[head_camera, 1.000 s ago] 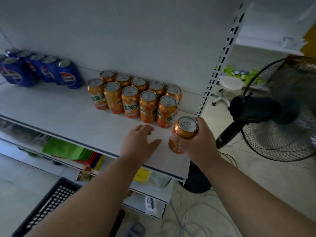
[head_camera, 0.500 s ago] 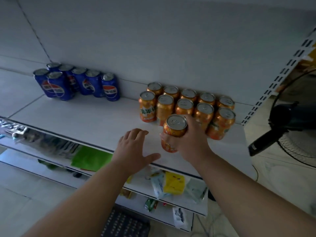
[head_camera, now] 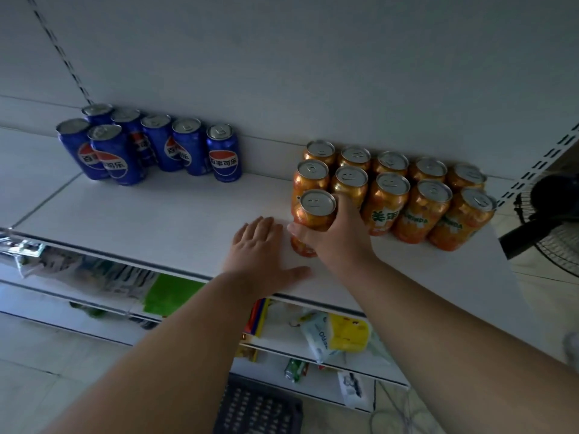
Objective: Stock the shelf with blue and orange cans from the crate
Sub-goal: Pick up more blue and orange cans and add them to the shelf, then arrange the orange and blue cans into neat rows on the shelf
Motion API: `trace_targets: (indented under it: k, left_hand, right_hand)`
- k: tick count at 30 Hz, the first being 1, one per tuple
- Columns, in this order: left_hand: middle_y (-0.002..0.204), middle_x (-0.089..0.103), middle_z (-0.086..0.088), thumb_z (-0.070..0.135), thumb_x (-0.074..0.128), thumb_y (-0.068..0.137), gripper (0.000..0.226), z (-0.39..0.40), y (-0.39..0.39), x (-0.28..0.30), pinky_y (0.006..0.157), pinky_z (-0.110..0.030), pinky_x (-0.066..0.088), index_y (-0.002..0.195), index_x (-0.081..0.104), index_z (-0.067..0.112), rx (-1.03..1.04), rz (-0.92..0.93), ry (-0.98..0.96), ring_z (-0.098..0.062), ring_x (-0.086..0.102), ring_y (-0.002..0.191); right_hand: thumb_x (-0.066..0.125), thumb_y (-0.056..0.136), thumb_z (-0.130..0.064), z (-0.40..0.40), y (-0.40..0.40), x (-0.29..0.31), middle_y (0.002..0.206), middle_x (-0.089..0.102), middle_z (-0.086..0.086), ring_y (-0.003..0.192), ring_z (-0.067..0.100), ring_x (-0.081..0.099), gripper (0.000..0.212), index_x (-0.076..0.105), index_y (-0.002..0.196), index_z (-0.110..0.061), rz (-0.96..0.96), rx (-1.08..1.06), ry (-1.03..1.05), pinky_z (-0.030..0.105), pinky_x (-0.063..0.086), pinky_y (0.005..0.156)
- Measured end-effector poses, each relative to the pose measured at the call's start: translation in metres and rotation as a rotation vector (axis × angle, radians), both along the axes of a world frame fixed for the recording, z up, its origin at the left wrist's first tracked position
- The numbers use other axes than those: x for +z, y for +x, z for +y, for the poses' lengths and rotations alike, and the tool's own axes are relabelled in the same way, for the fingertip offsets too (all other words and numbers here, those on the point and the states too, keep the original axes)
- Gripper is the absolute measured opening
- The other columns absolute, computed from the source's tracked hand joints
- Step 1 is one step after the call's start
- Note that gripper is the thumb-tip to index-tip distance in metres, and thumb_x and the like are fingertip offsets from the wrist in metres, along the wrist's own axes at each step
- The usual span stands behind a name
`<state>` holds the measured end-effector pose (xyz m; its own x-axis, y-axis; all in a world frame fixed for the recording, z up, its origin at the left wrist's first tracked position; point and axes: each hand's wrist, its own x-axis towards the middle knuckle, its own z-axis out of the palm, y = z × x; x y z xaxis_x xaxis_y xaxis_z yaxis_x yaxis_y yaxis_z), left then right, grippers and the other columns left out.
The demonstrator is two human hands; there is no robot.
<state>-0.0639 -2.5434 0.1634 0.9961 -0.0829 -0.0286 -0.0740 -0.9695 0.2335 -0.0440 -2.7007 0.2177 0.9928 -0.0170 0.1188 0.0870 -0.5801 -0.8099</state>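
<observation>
My right hand (head_camera: 336, 242) grips an orange can (head_camera: 314, 216) upright, its base on or just above the white shelf (head_camera: 163, 223), at the front left of the group of orange cans (head_camera: 404, 195). That group stands in two rows against the back wall. My left hand (head_camera: 263, 258) lies flat on the shelf with fingers spread, just left of the held can. Several blue cans (head_camera: 150, 145) stand in a cluster at the shelf's back left. The dark crate (head_camera: 260, 408) shows at the bottom, on the floor below the shelves.
Lower shelves hold packets: a green one (head_camera: 170, 292) and a yellow and white one (head_camera: 340, 335). A black floor fan (head_camera: 545, 214) stands at the right beyond the shelf's end. A slotted upright (head_camera: 532, 170) marks the shelf's right edge.
My right hand has carried the orange can leftward and forward to the front left of the orange group. The view has swung left and closer. My left hand stays flat on the shelf.
</observation>
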Motion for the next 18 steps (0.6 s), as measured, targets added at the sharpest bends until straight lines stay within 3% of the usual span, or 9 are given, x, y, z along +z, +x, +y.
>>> trace_targets:
  k: [2, 5, 11, 18]
  left_hand:
    - [0.165, 0.015, -0.002, 0.1, 0.029, 0.063, 0.121, -0.001, 0.001, 0.001, 0.121, -0.039, -0.002, 0.156, 0.019, 0.023, -0.005, -0.001, 0.014, -0.02, 0.005, 0.152]
    - [0.164, 0.018, -0.002, 0.101, 0.028, 0.062, 0.121, -0.002, 0.001, -0.001, 0.122, -0.04, 0.0, 0.155, 0.022, 0.023, -0.006, -0.028, 0.019, -0.021, 0.007, 0.152]
    - [0.163, 0.022, -0.001, 0.102, 0.024, 0.06, 0.122, -0.001, 0.0, -0.002, 0.123, -0.04, 0.002, 0.153, 0.025, 0.024, -0.018, -0.055, 0.026, -0.021, 0.011, 0.151]
    - [0.163, 0.02, -0.001, 0.101, 0.022, 0.058, 0.125, -0.001, 0.002, -0.003, 0.124, -0.041, 0.003, 0.156, 0.019, 0.024, -0.02, -0.053, 0.037, -0.021, 0.009, 0.152]
  right_hand:
    - [0.088, 0.061, -0.048, -0.002, -0.004, -0.007, 0.128, 0.057, -0.005, 0.115, 0.012, 0.055, 0.078, 0.049, 0.124, -0.023, -0.021, -0.016, -0.006, 0.028, 0.044, 0.091]
    - [0.089, 0.062, -0.042, -0.004, -0.008, -0.02, 0.13, 0.058, 0.0, 0.121, 0.019, 0.056, 0.083, 0.049, 0.131, -0.02, -0.021, -0.031, -0.046, 0.038, 0.049, 0.1]
    - [0.089, 0.061, -0.044, 0.009, -0.004, -0.018, 0.121, 0.062, 0.0, 0.111, 0.021, 0.061, 0.069, 0.056, 0.116, -0.02, -0.027, -0.103, -0.083, 0.034, 0.051, 0.089]
    - [0.09, 0.057, -0.05, 0.024, -0.003, -0.018, 0.12, 0.059, 0.003, 0.109, 0.026, 0.06, 0.075, 0.049, 0.111, -0.017, -0.048, -0.16, -0.139, 0.03, 0.048, 0.081]
